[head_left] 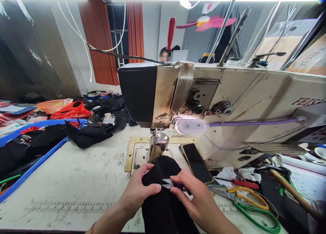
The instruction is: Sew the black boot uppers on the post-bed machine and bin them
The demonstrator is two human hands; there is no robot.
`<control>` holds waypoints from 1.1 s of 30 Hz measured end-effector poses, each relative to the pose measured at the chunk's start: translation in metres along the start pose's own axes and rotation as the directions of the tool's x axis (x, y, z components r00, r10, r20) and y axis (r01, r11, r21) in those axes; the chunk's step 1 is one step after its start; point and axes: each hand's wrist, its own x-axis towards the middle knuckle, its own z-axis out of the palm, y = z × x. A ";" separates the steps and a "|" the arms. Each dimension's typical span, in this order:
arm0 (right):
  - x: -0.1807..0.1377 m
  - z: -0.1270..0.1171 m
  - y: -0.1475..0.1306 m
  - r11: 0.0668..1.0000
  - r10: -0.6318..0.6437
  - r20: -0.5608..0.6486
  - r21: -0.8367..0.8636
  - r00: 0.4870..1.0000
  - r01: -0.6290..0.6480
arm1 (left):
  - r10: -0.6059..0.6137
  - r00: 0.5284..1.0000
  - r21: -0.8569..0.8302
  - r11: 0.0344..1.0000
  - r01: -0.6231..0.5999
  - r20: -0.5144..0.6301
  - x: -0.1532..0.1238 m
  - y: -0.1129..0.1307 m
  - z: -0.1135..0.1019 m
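Note:
A black fabric piece (163, 207) with a rounded far end lies in front of the sewing machine's needle area. My left hand (139, 188) grips its left edge, thumb on top and fingers partly hidden underneath. In my right hand (191, 190) is a small pair of thread snips (167, 183), pinched between thumb and fingers. Their pale pointed blades are apart and rest at the middle of the fabric, close to my left thumb. Just beyond the fabric stands the presser foot (158, 142) of the machine.
The sewing machine (229, 91) spans the far side, with a lamp (191, 125) under its arm. A phone (197, 162) lies right of the needle plate. Scissors (251, 198), a red-handled screwdriver (244, 183) and papers crowd the right. A blue crate (54, 145) of black pieces stands left.

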 end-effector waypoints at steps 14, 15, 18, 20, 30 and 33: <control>0.007 -0.005 -0.003 1.000 -0.023 0.081 0.013 0.996 0.022 | 0.026 1.000 0.087 0.996 -0.025 -0.012 -0.005 0.007 -0.001; 0.007 -0.004 -0.003 1.000 -0.017 0.072 0.011 0.997 0.016 | 0.024 1.000 0.085 0.996 -0.023 -0.009 -0.005 0.008 -0.001; 0.006 0.000 -0.002 1.000 -0.010 0.049 0.018 0.999 0.009 | 0.005 1.000 0.055 0.998 -0.004 -0.010 -0.006 0.008 0.000; 0.005 0.005 -0.001 1.000 -0.016 0.030 0.022 0.999 0.015 | -0.014 1.000 0.029 0.999 0.015 -0.022 -0.007 0.007 0.000; 0.004 0.011 -0.003 0.999 -0.016 -0.070 0.040 0.997 0.019 | 0.018 0.998 0.048 0.999 -0.016 -0.056 -0.008 0.008 -0.003; 0.002 0.011 -0.003 0.999 -0.028 -0.034 0.035 0.999 0.029 | 0.041 0.995 0.074 0.997 -0.034 -0.095 -0.007 0.008 -0.005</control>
